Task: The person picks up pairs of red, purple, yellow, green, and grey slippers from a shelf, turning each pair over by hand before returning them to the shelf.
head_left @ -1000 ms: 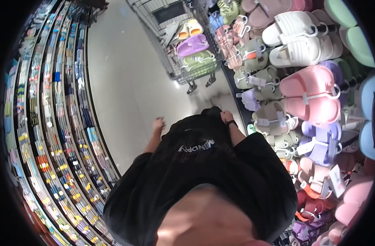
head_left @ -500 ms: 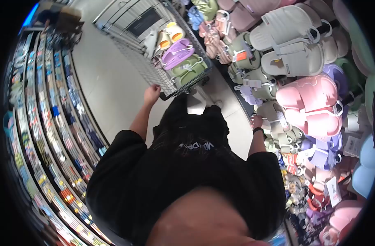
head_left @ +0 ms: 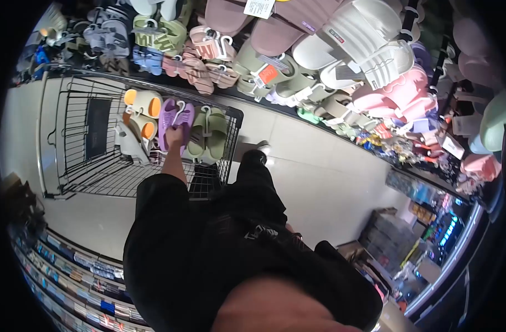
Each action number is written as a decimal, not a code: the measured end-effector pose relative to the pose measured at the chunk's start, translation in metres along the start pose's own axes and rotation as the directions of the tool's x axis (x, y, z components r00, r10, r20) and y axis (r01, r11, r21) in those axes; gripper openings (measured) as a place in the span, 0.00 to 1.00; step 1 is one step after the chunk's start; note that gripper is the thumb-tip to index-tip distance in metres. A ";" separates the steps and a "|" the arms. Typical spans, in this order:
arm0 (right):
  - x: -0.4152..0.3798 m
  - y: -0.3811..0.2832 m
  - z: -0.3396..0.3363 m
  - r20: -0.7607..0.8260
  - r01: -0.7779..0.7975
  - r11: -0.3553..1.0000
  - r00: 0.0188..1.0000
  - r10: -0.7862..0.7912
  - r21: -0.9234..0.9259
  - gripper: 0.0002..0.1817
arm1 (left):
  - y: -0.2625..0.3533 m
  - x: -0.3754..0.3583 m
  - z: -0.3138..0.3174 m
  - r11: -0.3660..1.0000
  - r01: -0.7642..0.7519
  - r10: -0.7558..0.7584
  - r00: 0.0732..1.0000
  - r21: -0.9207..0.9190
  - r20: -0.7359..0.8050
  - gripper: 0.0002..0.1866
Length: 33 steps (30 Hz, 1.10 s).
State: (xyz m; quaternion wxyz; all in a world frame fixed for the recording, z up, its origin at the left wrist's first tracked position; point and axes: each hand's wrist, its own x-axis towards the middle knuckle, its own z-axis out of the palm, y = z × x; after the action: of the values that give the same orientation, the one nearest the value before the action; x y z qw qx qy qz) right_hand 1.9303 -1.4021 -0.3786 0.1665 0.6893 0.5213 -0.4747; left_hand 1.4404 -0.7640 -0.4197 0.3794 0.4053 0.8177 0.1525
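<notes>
My left hand (head_left: pixel 175 134) reaches into a wire shopping cart (head_left: pixel 148 177), its fingers closed at the lower end of a pair of purple slippers (head_left: pixel 166 117) on a white plastic hanger. To their right lies a pair of olive-green slippers (head_left: pixel 215 135), also on a hanger. Cream slippers with orange insides (head_left: pixel 149 105) sit on the left, beside a pale grey item (head_left: pixel 130 145) whose kind I cannot make out. Only a sliver of my right hand (head_left: pixel 289 227) shows by my waist; its fingers are hidden behind my shirt and sleeve.
A display rack with pink slippers (head_left: pixel 394 99), white slides (head_left: pixel 369 33) and several other pairs runs along the far side. Shelves of small folded packs (head_left: pixel 92 288) stand at the lower left. Stacked cartons (head_left: pixel 388 238) are at the right, beyond the pale tiled floor (head_left: pixel 319 166).
My view has turned, and the cart now lies to the left. My left hand has moved from beside the cart onto the purple slippers. My right hand has gone from the rack to my waist.
</notes>
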 end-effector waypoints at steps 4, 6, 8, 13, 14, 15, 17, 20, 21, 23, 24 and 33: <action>-0.052 -0.098 -0.088 0.136 -0.283 0.911 0.958 0.253 0.300 0.18 | -0.051 0.034 0.032 0.930 0.051 -0.093 0.991 -0.364 -0.099 0.21; -0.045 -0.156 -0.162 0.257 -0.557 0.415 0.769 0.586 0.719 0.20 | -0.048 0.029 0.037 0.845 0.119 -0.211 0.970 -0.521 -0.121 0.16; -0.021 -0.154 -0.200 0.162 -0.472 0.365 0.761 0.628 0.803 0.21 | -0.063 0.049 0.049 0.794 0.298 -0.387 0.920 -0.529 -0.062 0.15; 0.013 -0.192 -0.286 -0.272 -0.019 0.502 0.823 0.499 0.865 0.22 | -0.047 0.053 0.038 0.448 0.443 -0.477 0.853 -0.776 0.212 0.16; 0.006 -0.209 -0.291 -0.304 0.050 0.456 0.809 0.504 0.889 0.22 | -0.041 0.052 0.036 0.267 0.427 -0.398 0.865 -0.864 0.304 0.16; -0.001 -0.218 -0.289 -0.338 0.122 0.407 0.787 0.516 0.905 0.22 | -0.037 0.052 0.033 0.200 0.451 -0.390 0.851 -0.870 0.352 0.15; -0.012 -0.199 -0.242 -0.230 -0.035 0.425 0.800 0.554 0.904 0.21 | -0.041 0.054 0.031 0.056 0.516 -0.366 0.807 -0.855 0.463 0.13; -0.050 -0.169 -0.152 -0.024 -0.314 0.444 0.794 0.607 0.839 0.20 | -0.050 0.054 0.028 -0.145 0.632 -0.221 0.729 -0.761 0.648 0.13; -0.068 -0.170 -0.125 0.071 -0.378 0.337 0.749 0.659 0.862 0.20 | -0.050 0.052 0.024 -0.161 0.644 -0.208 0.718 -0.748 0.664 0.15; -0.102 -0.184 -0.084 0.235 -0.468 0.136 0.650 0.723 0.873 0.17 | -0.033 0.038 0.007 -0.214 0.635 -0.200 0.715 -0.742 0.670 0.17; -0.117 -0.195 -0.068 0.298 -0.493 0.051 0.601 0.741 0.869 0.15 | -0.030 0.033 0.007 -0.236 0.618 -0.174 0.733 -0.750 0.658 0.19; -0.096 -0.158 0.055 0.093 -0.306 0.271 0.801 0.591 0.913 0.16 | 0.034 -0.050 -0.043 -0.074 0.462 -0.056 0.883 -0.884 0.466 0.19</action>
State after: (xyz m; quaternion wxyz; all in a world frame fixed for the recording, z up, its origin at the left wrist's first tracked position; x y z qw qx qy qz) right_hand 1.7646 -1.4318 -0.2843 -0.1705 0.8425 -0.0174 -0.5107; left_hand 1.4461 -0.7794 -0.3476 0.6858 -0.1355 0.4605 0.5470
